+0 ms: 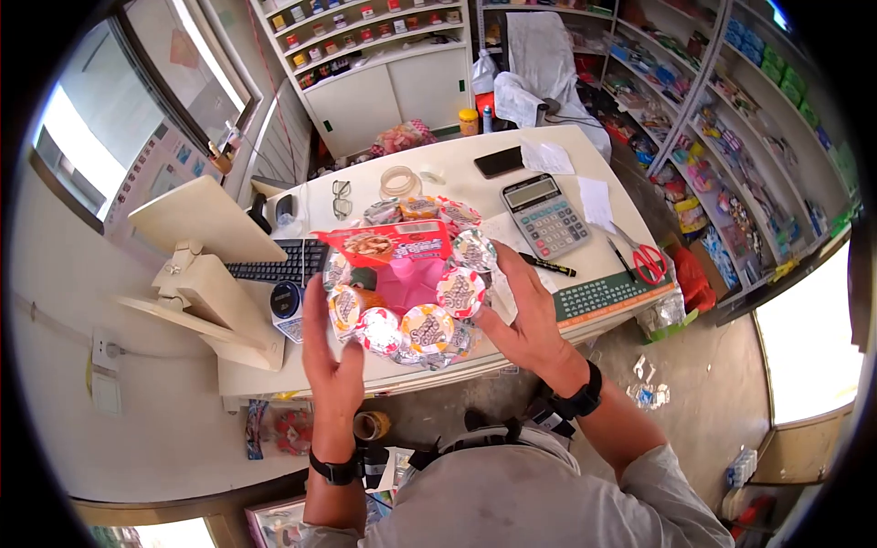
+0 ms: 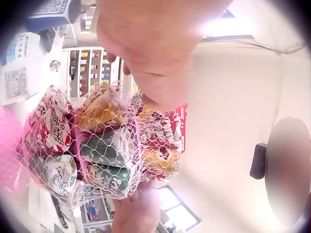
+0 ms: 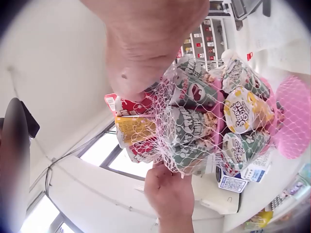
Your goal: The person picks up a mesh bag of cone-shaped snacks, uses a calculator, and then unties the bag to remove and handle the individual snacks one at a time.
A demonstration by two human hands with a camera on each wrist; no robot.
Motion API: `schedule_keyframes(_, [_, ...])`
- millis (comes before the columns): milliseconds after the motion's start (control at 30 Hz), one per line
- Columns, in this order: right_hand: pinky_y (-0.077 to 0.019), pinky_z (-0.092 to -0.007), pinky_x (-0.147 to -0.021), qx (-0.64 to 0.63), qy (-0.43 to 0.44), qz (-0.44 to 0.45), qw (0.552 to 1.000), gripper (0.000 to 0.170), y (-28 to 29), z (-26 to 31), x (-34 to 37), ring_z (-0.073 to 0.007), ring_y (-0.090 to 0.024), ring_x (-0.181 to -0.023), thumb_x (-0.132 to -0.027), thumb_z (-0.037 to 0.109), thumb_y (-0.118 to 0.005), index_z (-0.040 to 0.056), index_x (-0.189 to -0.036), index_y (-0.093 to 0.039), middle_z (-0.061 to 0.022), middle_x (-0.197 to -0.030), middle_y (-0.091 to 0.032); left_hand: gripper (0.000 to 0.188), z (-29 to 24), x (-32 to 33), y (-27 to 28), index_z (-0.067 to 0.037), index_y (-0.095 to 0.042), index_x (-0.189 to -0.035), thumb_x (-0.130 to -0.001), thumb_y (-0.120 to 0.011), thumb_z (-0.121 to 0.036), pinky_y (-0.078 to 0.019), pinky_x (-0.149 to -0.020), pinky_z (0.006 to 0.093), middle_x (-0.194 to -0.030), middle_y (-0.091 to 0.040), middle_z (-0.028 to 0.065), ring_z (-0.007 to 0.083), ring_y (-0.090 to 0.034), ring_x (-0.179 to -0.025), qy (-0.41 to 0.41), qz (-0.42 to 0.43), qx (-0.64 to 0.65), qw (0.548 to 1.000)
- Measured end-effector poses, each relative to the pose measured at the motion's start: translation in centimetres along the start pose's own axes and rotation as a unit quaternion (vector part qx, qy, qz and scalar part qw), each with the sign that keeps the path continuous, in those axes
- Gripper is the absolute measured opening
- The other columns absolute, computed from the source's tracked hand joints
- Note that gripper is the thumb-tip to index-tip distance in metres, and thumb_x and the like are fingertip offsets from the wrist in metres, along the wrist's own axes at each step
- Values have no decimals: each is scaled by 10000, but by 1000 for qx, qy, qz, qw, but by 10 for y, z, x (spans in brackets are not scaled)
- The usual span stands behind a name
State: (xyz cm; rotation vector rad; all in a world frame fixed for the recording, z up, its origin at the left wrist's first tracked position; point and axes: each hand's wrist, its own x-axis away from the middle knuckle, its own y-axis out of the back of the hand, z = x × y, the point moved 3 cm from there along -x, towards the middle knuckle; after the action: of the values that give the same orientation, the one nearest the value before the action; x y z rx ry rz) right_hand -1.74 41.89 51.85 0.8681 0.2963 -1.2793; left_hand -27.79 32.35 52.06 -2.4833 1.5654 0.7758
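A netted pack of snack cups (image 1: 427, 329) is held up above the desk between both hands. Its cups, with red, yellow and green wrappers, ring a pink plastic holder (image 1: 402, 290), and a red printed card (image 1: 388, 243) stands out at its far side. White mesh (image 2: 104, 150) wraps the cups in the left wrist view. My left hand (image 1: 331, 365) grips the pack's left side, thumb toward the near cups. On the opposite side my right hand (image 1: 534, 324) grips it, thumb by a red-and-white cup (image 1: 460, 292). Some fingertips are hidden behind the pack.
Left on the desk (image 1: 594, 315) stand a monitor (image 1: 206, 219) and a keyboard (image 1: 283, 262). Beyond the pack lie glasses (image 1: 342, 198) and a tape roll (image 1: 399, 181). A calculator (image 1: 545, 215), phone (image 1: 499, 162), black marker (image 1: 548, 265) and red scissors (image 1: 649, 263) lie to the right.
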Motion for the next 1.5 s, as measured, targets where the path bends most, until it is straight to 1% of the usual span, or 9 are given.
schedule_keyframes(67, [-392,-507,-1142,-2,-10,40,999,744,-8,-4,4,-491,-490,-1349,-879,241,-738,-78,-1481,-440,-304,-1434,-541,817,4,6,-10,32,-258,-1627,-851,-513,23,-281,-1226,393,-1618,-415,179,259,-395,-1492,26,5,101,994])
schedule_keyframes(167, [-357,-564,-1153,46,15,82,995,673,-19,-11,9,-539,-476,-1341,-909,287,-696,-79,-1433,-486,-327,-1423,-536,616,23,23,-16,41,-409,-1534,-955,-582,-84,-357,-1168,378,-1524,-510,160,225,-485,-1384,94,55,70,992])
schedule_keyframes(200, [-359,-567,-1149,60,15,78,995,664,-23,-12,13,-546,-476,-1337,-909,290,-696,-83,-1420,-494,-331,-1419,-536,573,17,24,-19,39,-478,-1463,-946,-637,-148,-373,-1157,431,-1468,-543,199,306,-514,-1359,102,53,23,993])
schedule_keyframes(267, [-364,-573,-1142,90,19,69,993,648,-27,-12,19,-560,-475,-1327,-909,295,-696,-91,-1395,-508,-339,-1411,-535,634,13,21,-17,40,-485,-1452,-917,-699,-225,-358,-1160,509,-1436,-538,259,431,-493,-1356,-86,90,-244,962])
schedule_keyframes(367, [-370,-573,-1136,140,45,91,985,654,-26,-12,18,-559,-482,-1320,-909,307,-698,-103,-1383,-511,-344,-1411,-531,712,10,22,-15,39,-483,-1454,-880,-737,-296,-328,-1165,568,-1445,-506,295,517,-450,-1344,-136,75,-352,923])
schedule_keyframes(667, [-476,-500,-1040,85,6,40,996,538,-14,4,13,-470,-584,-1227,-824,144,-792,-36,-1288,-590,-263,-1325,-606,774,-1,26,2,16,-470,-1441,-780,-834,-157,-402,-1133,544,-1513,-464,291,464,-487,-1373,-106,-30,-164,980])
schedule_keyframes(800, [-532,-419,-899,54,72,-42,995,435,-9,26,9,-380,-657,-1053,-755,-16,-830,14,-1154,-659,-192,-1178,-656,493,-9,30,4,-44,-629,-1215,-766,-830,-70,-427,-1099,524,-1216,-638,179,364,-611,-1138,-195,-83,-193,958])
schedule_keyframes(1000, [-530,-415,-842,71,122,-54,988,388,-12,32,12,-343,-659,-981,-736,-62,-819,32,-1090,-691,-144,-1069,-688,280,-15,24,-2,-78,-720,-963,-711,-825,-16,-480,-907,458,-1006,-671,65,301,-619,-961,-258,-72,-199,943])
schedule_keyframes(1500, [-525,-411,-800,68,105,10,992,198,-10,33,14,-331,-645,-920,-787,-36,-747,32,-970,-712,-123,-967,-663,229,-4,20,-1,-39,-704,-1029,-822,-765,-115,-461,-910,442,-1118,-633,137,340,-596,-1047,-111,-59,-240,963])
